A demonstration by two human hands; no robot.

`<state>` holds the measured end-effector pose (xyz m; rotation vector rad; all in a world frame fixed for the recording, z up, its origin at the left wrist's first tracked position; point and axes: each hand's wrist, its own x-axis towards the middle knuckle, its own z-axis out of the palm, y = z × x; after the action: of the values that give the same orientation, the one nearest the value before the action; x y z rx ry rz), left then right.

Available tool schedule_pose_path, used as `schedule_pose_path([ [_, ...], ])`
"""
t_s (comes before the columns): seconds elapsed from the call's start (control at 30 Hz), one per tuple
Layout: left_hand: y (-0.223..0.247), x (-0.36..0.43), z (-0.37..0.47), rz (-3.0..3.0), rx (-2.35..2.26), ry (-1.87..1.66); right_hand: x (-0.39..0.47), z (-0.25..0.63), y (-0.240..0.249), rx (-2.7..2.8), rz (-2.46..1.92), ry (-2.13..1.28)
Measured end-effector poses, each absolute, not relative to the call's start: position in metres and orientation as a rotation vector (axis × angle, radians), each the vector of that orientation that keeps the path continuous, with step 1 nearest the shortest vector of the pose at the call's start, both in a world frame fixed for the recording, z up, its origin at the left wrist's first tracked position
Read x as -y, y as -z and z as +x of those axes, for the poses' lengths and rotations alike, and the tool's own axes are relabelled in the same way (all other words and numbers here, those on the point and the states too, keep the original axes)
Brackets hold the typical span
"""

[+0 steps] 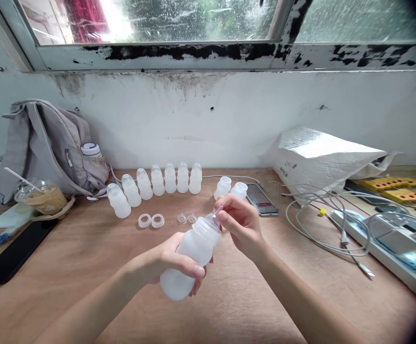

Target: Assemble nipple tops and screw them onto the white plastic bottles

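A frosted white bottle [193, 248], tilted with its neck up to the right, is held by my left hand [179, 263], whose fingers wrap round its middle. At the bottle's mouth my right hand [240, 224] pinches a small clear nipple [213, 217]. Beyond the bottle, two clear nipples [181, 219] lie on the table. To their left lie two white rings [144, 220]. Several frosted bottles with clear caps [158, 180] stand in a curved row at the back. Two open bottles [223, 186] stand behind my right hand, which partly hides them.
A phone [262, 199] lies right of the open bottles. Cables [301, 224], a power strip [380, 253] and a silver-white bag [322, 157] occupy the right. At the left are a grey backpack [46, 143], an iced drink [45, 197] and a black slab [17, 251].
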<state>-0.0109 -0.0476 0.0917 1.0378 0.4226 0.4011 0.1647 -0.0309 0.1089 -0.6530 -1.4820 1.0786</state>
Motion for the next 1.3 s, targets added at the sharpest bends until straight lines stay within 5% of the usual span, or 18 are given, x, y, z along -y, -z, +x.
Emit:
schedule_pose_path([
  [1.3, -0.102, 0.053, -0.006, 1.051, -0.526, -0.402, 0.02, 0.184, -0.122, 1.518, -0.609, -1.238],
])
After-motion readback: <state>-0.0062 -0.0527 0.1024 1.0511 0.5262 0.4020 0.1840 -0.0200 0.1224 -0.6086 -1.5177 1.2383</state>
